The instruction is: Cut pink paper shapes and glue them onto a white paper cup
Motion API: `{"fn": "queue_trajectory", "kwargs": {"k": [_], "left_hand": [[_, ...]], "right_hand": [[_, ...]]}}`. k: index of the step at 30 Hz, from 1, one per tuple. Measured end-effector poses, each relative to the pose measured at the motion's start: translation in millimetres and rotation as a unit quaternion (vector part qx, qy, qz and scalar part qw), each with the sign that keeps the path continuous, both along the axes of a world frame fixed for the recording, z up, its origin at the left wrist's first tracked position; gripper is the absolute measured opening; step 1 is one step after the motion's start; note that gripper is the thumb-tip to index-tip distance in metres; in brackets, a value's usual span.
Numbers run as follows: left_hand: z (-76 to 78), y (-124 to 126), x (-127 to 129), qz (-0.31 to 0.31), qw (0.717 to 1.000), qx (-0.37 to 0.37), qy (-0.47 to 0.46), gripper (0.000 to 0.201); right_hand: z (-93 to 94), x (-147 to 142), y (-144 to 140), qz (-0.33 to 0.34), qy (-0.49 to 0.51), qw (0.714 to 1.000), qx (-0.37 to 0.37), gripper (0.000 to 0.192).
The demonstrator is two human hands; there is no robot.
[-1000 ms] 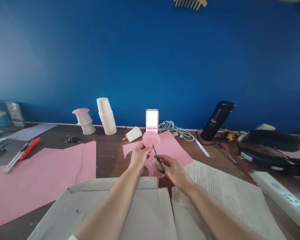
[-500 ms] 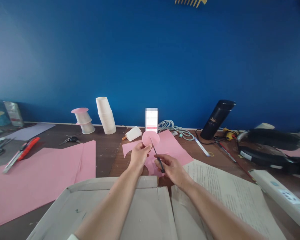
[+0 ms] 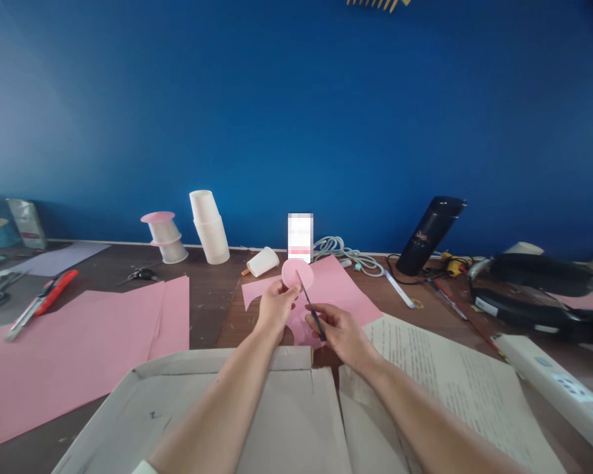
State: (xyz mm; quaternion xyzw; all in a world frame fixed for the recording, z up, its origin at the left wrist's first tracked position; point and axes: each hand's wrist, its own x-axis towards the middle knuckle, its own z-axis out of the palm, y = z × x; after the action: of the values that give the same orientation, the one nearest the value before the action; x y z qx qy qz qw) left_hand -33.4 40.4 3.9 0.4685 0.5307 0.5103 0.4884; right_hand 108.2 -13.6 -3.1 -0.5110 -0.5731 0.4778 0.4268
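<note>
My left hand is closed on the lower left edge of a round pink paper disc, held up in front of me. My right hand grips a slim dark tool with a narrow pointed end. It slants up to the left, its tip at the middle of the disc; whether it pierces the paper I cannot tell. Beneath both hands lies a cut pink sheet. A white paper cup lies on its side behind my left hand.
Stacked white cups and cups with pink discs stand at the back left. A box cutter lies by pink sheets. To the right are a black flask, a printed sheet and a power strip. Grey cardboard lies in front.
The pink disc has tilted slightly and looks a little narrower. Both hands keep their grip in nearly the same place.
</note>
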Motion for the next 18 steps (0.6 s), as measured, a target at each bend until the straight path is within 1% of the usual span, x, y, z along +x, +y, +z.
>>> {"fn": "queue_trajectory", "kwargs": {"k": [8, 12, 15, 18], "left_hand": [[1.6, -0.4, -0.3, -0.002, 1.0, -0.016, -0.017, 0.026], [1.0, 0.1, 0.1, -0.001, 0.999, -0.025, -0.04, 0.025], [0.0, 0.2, 0.0, -0.008, 0.997, -0.029, -0.071, 0.026], [0.1, 0.7, -0.8, -0.006, 0.991, -0.041, -0.127, 0.029]], "right_hand": [[6.5, -1.6, -1.5, -0.005, -0.025, 1.0, 0.01, 0.045], [4.6, -1.1, -0.7, -0.004, -0.025, 0.999, 0.02, 0.044], [0.9, -0.3, 0.0, -0.006, -0.031, 0.999, 0.034, 0.042], [-0.8, -0.6, -0.3, -0.003, -0.038, 0.998, 0.042, 0.041]]}}
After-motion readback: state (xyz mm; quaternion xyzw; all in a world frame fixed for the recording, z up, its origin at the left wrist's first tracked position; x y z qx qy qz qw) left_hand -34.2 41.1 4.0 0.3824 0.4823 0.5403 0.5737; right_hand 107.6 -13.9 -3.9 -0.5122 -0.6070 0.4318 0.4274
